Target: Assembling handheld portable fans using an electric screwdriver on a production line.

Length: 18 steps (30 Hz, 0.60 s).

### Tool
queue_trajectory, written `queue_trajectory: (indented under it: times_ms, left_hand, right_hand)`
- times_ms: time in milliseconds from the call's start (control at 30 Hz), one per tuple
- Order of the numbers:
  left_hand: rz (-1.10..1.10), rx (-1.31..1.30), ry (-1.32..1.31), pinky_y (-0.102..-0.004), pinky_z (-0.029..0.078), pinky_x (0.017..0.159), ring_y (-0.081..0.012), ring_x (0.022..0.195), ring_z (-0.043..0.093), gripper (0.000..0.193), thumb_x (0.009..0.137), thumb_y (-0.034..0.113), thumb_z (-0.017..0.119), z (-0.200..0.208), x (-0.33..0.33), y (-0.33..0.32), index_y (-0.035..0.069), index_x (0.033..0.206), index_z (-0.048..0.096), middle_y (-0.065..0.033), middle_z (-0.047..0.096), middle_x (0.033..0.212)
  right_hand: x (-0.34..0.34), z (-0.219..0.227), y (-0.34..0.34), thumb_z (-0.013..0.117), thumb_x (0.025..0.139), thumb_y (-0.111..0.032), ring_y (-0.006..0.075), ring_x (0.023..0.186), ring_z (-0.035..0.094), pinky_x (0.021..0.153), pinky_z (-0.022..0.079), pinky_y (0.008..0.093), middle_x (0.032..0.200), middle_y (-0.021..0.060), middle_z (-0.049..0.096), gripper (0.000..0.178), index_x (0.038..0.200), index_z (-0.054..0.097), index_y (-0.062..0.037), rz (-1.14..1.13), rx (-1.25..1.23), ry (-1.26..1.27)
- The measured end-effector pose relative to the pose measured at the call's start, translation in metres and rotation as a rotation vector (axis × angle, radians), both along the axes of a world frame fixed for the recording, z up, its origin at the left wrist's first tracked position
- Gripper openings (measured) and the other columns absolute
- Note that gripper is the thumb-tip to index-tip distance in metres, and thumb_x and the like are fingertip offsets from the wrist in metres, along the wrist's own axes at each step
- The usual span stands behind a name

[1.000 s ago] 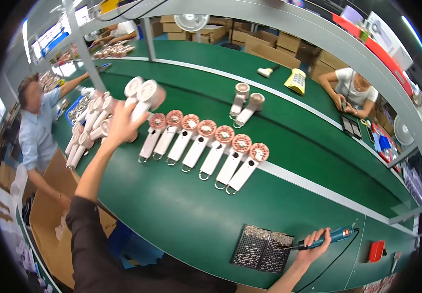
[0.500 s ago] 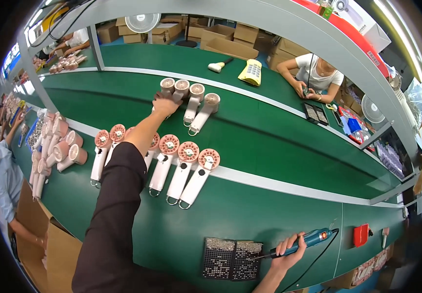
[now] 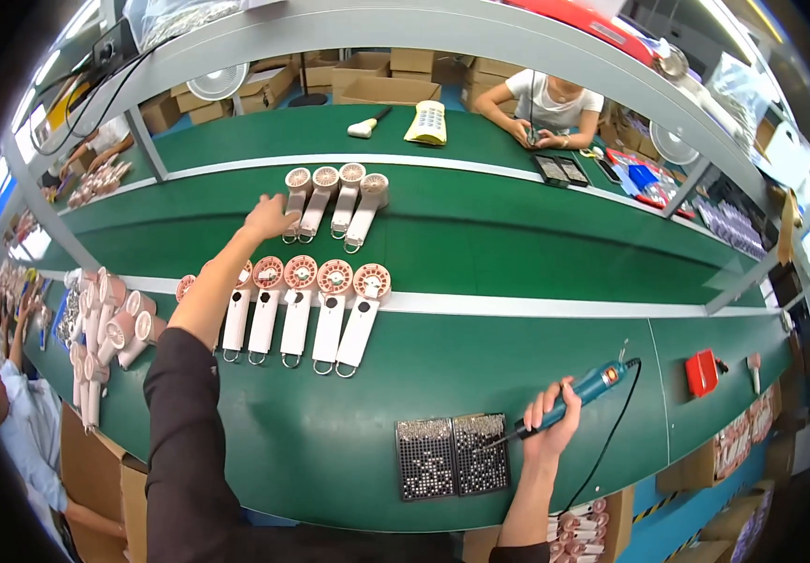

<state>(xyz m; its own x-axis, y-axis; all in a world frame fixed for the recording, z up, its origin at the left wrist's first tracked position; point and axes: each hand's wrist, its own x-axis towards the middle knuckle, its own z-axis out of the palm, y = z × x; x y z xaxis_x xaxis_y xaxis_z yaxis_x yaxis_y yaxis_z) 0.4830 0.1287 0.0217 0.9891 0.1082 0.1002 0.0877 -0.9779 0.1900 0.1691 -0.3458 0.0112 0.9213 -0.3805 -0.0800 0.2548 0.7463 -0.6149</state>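
From where I stand, the left hand (image 3: 270, 220) is stretched out to the leftmost handheld fan (image 3: 298, 179) in the far group of four, fingers beside its handle; at this angle I can't fairly tell whether they grip it or are loose. The right hand (image 3: 555, 419) is wrapped round a teal power screwdriver (image 3: 592, 384), its tip over the screw tray (image 3: 408, 458) just left of that hand. Nearer than the left hand, a row of open-faced fans (image 3: 295, 324) lies across the desk (image 3: 508, 366). I'd judge the step as setting a fan in that far group; the next move seems to call for freeing the left hand and picking up a screw on the tip
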Motion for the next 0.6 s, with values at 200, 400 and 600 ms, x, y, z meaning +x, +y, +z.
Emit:
queue_trajectory:
  times_ms: [200,400,600]
  left_hand:
    - [-0.157,-0.088,-0.179,-0.0384,0.043,0.092,-0.0345,0.107,0.053,0.045,0.083,0.033,0.062,0.044,-0.088,0.007,0.001,0.114,0.054,-0.0196,0.052,0.116]
    - [0.08,-0.023,-0.513,-0.0402,0.042,0.089,-0.0348,0.103,0.053,0.038,0.082,0.022,0.063,0.022,-0.195,0.171,0.0,0.11,0.051,-0.0186,0.054,0.111]
    - [0.449,-0.002,-0.82,-0.0409,0.044,0.077,-0.0327,0.088,0.055,0.032,0.082,0.025,0.063,-0.008,-0.279,0.273,-0.002,0.097,0.052,-0.0191,0.056,0.09]
  right_hand:
    - [-0.005,-0.003,-0.008,0.05,0.089,-0.018,0.0134,0.036,0.039,0.033,0.035,0.0281,0.058,0.0031,0.041,0.013,0.099,0.048,-0.0097,-0.012,-0.008,0.004]
    - [0.01,0.001,0.018,0.05,0.088,-0.022,0.0103,0.039,0.035,0.035,0.029,0.0248,0.056,-0.003,0.038,0.01,0.092,0.049,-0.0137,0.025,0.014,0.086]
    - [-0.003,-0.001,-0.018,0.049,0.09,-0.02,0.0054,0.04,0.026,0.034,0.023,0.0196,0.056,-0.0031,0.029,0.021,0.073,0.045,-0.0086,-0.143,-0.023,0.068]
